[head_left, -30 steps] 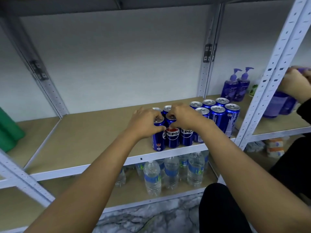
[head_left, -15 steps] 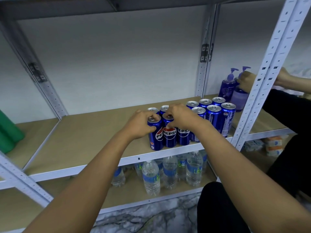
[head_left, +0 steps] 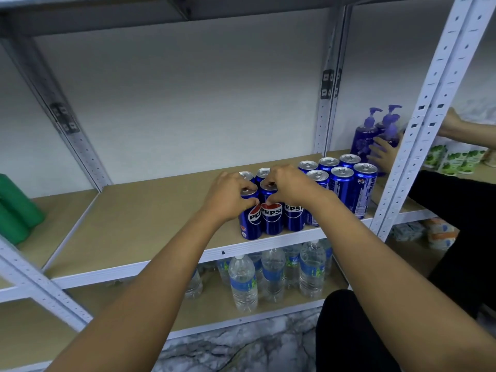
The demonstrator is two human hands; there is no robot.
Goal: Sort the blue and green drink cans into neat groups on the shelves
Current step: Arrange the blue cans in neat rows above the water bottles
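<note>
On the middle shelf (head_left: 128, 224), a tan board in a white perforated-metal rack, a block of blue aluminium Pepsi cans (head_left: 271, 218) stands upright near the front edge, toward the right end of the bay. The person's left hand (head_left: 228, 196) grips the top of the front-left blue can (head_left: 250, 218), fingers curled over its rim and thumb against its side. The right hand (head_left: 288, 185) curls over the top of the front-right blue can (head_left: 294, 217), whose label faces forward; its fingers also reach the lid of the middle front can, so exactly which can it clamps cannot be told. The three front cans stand touching, with more silver lids showing just behind the hands. Just to the right, a second cluster of taller blue cans (head_left: 342, 183) stands in two rows, touching the front group. At the far left edge, on the neighbouring bay, two green cylindrical items (head_left: 18, 210) lean together; whether they are cans cannot be told. On the lower shelf, clear plastic water bottles with blue labels (head_left: 243, 280) stand grouped beneath the cans. Beyond the right upright, purple pump-dispenser bottles (head_left: 367, 135) sit at the back of the next bay, where another person's hand (head_left: 382, 154) rests against them, a black sleeve (head_left: 451, 200) below. White containers with green print (head_left: 453, 159) stand farther right. Grey marbled flooring (head_left: 236, 347) shows below.
</note>
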